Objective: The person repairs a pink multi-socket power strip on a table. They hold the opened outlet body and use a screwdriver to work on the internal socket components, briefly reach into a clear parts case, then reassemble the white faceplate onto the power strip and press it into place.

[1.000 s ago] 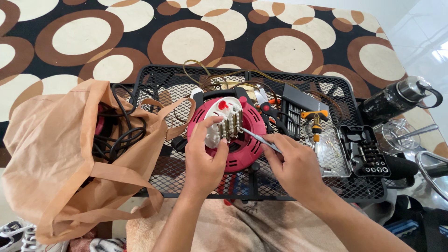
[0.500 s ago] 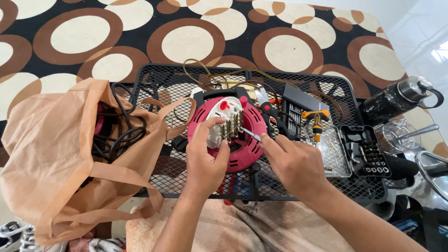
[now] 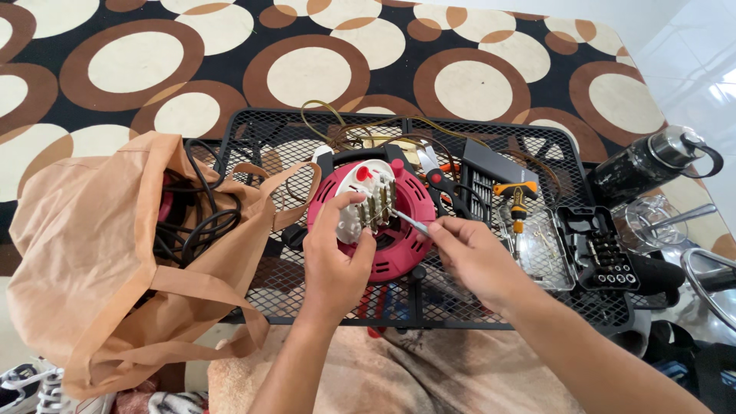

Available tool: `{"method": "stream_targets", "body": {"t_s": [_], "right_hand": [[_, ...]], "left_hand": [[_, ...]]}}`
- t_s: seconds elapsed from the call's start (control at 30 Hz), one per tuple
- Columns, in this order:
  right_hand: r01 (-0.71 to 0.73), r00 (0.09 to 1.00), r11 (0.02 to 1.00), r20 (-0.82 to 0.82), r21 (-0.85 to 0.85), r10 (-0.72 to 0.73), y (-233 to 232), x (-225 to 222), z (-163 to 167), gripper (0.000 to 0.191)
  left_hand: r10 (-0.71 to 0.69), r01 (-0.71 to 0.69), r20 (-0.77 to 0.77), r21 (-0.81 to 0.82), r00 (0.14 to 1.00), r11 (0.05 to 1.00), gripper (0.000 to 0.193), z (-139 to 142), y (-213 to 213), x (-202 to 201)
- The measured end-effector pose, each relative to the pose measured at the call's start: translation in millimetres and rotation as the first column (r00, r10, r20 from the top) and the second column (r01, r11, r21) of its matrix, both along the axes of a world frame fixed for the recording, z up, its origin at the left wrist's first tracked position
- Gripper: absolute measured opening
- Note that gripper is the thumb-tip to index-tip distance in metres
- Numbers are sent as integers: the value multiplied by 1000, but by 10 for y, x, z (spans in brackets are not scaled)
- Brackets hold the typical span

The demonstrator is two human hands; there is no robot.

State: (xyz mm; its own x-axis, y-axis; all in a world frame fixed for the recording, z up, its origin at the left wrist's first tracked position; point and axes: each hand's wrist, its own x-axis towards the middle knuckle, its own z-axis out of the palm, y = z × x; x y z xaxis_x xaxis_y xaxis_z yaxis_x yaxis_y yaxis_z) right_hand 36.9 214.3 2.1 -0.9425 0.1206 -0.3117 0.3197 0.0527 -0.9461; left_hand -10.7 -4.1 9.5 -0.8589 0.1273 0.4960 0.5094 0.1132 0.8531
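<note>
A red round cable reel (image 3: 399,230) lies on a black mesh table (image 3: 491,303). My left hand (image 3: 336,253) grips its white centre socket plate (image 3: 365,201), lifted off the reel so that brass contact strips show. My right hand (image 3: 471,257) pinches a thin metal tool (image 3: 410,222), probably a small screwdriver, whose tip touches those contacts.
A tan cloth bag (image 3: 100,253) holding black cables stands at the left. On the table lie scissors (image 3: 448,188), an orange-handled screwdriver (image 3: 517,203), a black bit case (image 3: 602,249) and loose wires (image 3: 360,126). A dark bottle (image 3: 652,161) and a glass (image 3: 652,222) stand at the right.
My right hand has moved slightly left, bringing the tool tip closer into the contacts. My left hand holds the plate as before.
</note>
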Motion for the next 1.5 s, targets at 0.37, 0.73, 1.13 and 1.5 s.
{"method": "stream_targets", "body": {"t_s": [0.37,0.73,1.13,1.5], "right_hand": [[341,752,175,-379,924,539,-315,198,377,21],[81,978,899,-209,430,12,-97,47,293,17],[203,795,503,-442,840,415,-465,326,501,13],[176,825,511,-409,841,389,-508,280,486,14]], "left_hand": [[-3,3,19,0,1000,1000,36,-40,12,9],[8,-8,19,-1,1000,1000,37,-26,27,14],[2,-2,5,13,1000,1000,39,-51,11,4],[-12,11,21,41,1000,999,39,-51,15,5]]}}
